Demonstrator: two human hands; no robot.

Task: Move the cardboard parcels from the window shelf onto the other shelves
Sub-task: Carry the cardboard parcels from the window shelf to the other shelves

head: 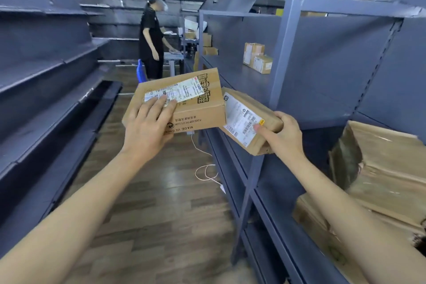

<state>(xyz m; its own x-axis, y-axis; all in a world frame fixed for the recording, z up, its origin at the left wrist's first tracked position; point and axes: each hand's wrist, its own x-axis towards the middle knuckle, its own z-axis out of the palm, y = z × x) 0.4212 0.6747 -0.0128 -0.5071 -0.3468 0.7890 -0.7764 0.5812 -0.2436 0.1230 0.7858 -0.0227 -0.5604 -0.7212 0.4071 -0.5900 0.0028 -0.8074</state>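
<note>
I note the left hand [147, 125] grasping the larger parcel [182, 101], fingers spread over its label, held above the aisle floor [161, 191]. My right hand [284, 132] grips the smaller parcel [246, 120], tilted, touching the larger one. Beyond, 2 boxes [257, 57] sit on the grey shelf [237, 76]. A person [151, 37] stands farther off.

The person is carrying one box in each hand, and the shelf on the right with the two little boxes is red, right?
Not quite. The left hand and right hand do each hold a box, but the head view shows the shelf under the two little boxes is blue-grey, not red.
</note>
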